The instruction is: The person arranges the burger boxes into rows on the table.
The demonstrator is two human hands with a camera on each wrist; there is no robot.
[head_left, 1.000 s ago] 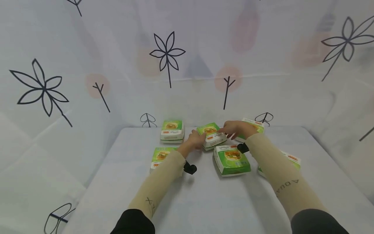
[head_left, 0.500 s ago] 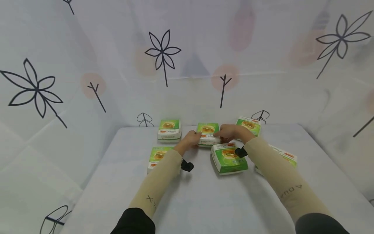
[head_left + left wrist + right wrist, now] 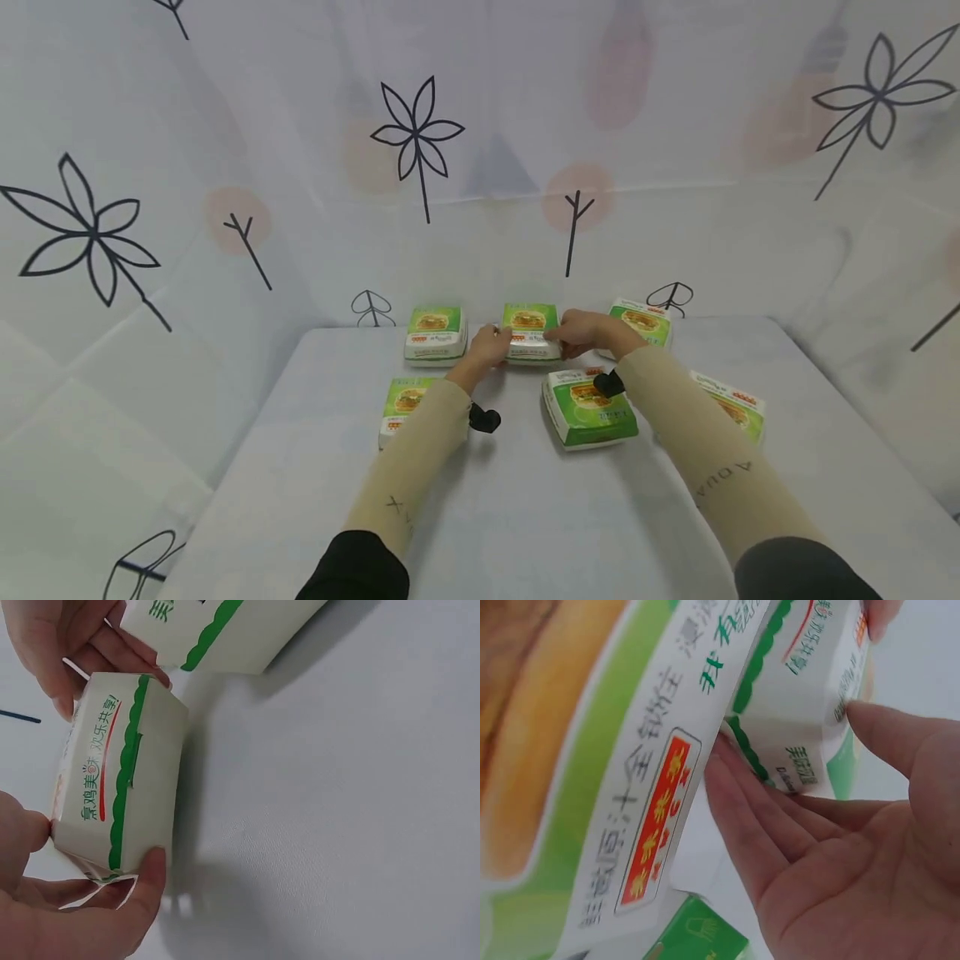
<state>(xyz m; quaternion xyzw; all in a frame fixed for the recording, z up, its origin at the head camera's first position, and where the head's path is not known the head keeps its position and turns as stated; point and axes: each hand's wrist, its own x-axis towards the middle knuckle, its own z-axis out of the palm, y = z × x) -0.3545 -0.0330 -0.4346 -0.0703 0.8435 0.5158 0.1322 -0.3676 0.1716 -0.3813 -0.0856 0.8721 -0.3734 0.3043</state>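
Note:
A green-and-white burger box [image 3: 531, 323] sits in the middle of the back row, printed side up. My left hand [image 3: 483, 352] grips its left end. In the left wrist view the left hand [image 3: 90, 911] has its thumb on the box's top edge and a fingertip near its lower corner. My right hand [image 3: 591, 333] holds the right end. The right wrist view shows that the right hand [image 3: 840, 862] has its thumb at the top edge and its fingers against the side of the burger box [image 3: 802, 705].
Other burger boxes stand around: back left [image 3: 436, 333], back right [image 3: 643, 323], front left [image 3: 407, 402] partly behind my sleeve, and front middle box [image 3: 596, 417]. A further box [image 3: 738, 404] is partly hidden by my right sleeve. A patterned cloth [image 3: 480, 250] rises behind the white table [image 3: 525, 517].
The gripped burger box was tilted a second ago; it has turned straight and slid away from me into the back row. Both hands moved with it. The other boxes look unmoved.

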